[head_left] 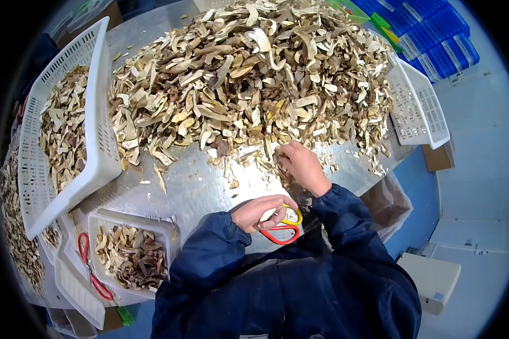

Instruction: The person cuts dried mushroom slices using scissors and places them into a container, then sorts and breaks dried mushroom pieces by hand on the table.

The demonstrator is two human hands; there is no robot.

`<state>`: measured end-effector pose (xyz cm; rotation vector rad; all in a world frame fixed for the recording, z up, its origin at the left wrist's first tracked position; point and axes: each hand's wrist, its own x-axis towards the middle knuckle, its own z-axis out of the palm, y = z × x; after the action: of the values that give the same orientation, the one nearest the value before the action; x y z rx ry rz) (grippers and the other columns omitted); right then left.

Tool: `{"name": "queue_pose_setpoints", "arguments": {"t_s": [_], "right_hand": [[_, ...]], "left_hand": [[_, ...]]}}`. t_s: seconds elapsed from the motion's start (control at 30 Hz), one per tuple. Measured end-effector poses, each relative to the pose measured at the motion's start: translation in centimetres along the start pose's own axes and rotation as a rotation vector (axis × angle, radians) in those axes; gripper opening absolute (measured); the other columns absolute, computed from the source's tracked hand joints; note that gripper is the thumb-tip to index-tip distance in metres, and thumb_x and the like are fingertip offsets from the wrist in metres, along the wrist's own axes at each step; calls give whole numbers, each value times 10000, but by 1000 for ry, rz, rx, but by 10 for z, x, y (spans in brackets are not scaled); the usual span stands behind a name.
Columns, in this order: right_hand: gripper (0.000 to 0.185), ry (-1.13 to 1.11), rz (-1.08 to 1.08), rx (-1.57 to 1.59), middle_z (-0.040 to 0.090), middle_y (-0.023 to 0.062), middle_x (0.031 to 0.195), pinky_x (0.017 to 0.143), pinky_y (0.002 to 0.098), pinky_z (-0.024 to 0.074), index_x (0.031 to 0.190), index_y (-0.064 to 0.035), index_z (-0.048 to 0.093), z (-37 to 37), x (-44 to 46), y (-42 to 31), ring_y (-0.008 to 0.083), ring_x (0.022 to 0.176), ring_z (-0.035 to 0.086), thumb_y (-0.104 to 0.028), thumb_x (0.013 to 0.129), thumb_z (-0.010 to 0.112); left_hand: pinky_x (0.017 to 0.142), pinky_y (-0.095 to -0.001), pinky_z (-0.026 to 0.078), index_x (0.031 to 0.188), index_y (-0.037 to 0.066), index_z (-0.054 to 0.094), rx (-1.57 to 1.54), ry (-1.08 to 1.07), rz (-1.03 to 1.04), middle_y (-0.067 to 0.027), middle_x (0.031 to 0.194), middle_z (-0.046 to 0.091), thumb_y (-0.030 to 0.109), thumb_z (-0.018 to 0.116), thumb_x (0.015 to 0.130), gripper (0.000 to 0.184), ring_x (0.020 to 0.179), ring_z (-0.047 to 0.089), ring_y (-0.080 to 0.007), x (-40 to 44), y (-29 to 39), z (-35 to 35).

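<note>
A large heap of dried mushroom slices [254, 79] covers the far part of the metal table. My left hand [259, 213] is closed in front of my body, with a pale mushroom slice [268, 215] in its curled fingers. Close under that hand are scissors [281, 242] with one red and one yellow handle loop; their blades are hidden. At the heap's near edge, my right hand [304, 166] has its fingers pinched together among loose slices. What lies between those fingertips, if anything, is too small to make out.
A white slotted basket [99, 141] of slices stands tilted at left. Nearer is a white tray [172, 229] holding slices, with red-handled scissors [85, 248] beside it. Another white basket [418, 107] sits at the right edge, with blue crates [435, 45] beyond.
</note>
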<state>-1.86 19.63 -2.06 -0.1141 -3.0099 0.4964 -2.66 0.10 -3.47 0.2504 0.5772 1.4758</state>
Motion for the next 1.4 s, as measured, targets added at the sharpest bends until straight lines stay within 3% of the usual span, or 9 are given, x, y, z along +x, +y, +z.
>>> {"name": "queue_pose_setpoints", "arguments": {"t_s": [0.1,0.23,0.53,0.7,0.8,0.83,1.07,1.27,1.4], "right_hand": [[112,105,12,6,583,94,748,592,359,481,825,-36,618,5,-1,9,266,663,601,-140,785,617],[150,-210,143,812,610,79,716,595,265,451,845,-18,670,-30,-20,-9,133,636,562,-146,800,605],[112,-33,99,-9,632,105,763,590,383,488,768,-66,628,1,-37,-22,316,682,609,-177,768,614],[115,-129,394,688,545,81,586,502,279,403,806,-22,621,-16,-37,-14,156,514,510,-126,759,627],[122,-67,393,794,556,73,592,493,260,395,801,-12,609,-25,-51,-29,132,506,499,-124,767,645],[145,-73,314,567,567,61,600,496,261,404,800,0,602,-26,-58,-45,111,514,505,-131,774,657],[164,-48,352,789,557,83,592,505,281,416,784,5,606,-33,-68,-43,118,521,513,-153,819,632],[276,-165,195,536,535,171,607,495,342,396,737,15,577,-28,-78,-42,282,496,499,-214,887,543],[283,-145,400,823,536,70,554,490,307,394,714,25,565,-10,-99,-34,139,505,505,-179,903,514]], "left_hand": [[357,-170,210,1238,-11,448,49,-74,-31,-17,704,480,306,262,1005,435,431,296,-40,1,-3,-4],[366,-148,212,1365,3,317,-137,51,-25,-65,863,553,568,89,954,735,528,339,-55,3,-4,0],[386,-153,200,944,28,516,-209,29,-31,4,725,433,225,422,961,219,491,295,-26,1,-10,-8],[444,-160,238,1113,33,470,-92,195,312,16,753,464,168,473,950,212,553,346,-25,8,-13,-7],[467,-166,254,1132,32,486,-17,456,413,10,770,511,183,470,957,232,554,367,-27,13,-10,7],[485,-166,275,1102,33,529,37,367,345,8,770,540,192,471,961,220,572,410,-27,12,-16,-7],[460,-175,279,904,0,625,344,408,313,35,630,520,174,509,934,211,515,401,-19,8,-13,-5],[566,-333,448,839,10,613,1157,427,618,-141,693,594,142,595,824,134,598,570,-276,10,-18,-3],[551,-323,441,826,17,617,1160,328,626,-129,677,592,157,594,827,142,591,569,-266,13,-20,-4]]}}
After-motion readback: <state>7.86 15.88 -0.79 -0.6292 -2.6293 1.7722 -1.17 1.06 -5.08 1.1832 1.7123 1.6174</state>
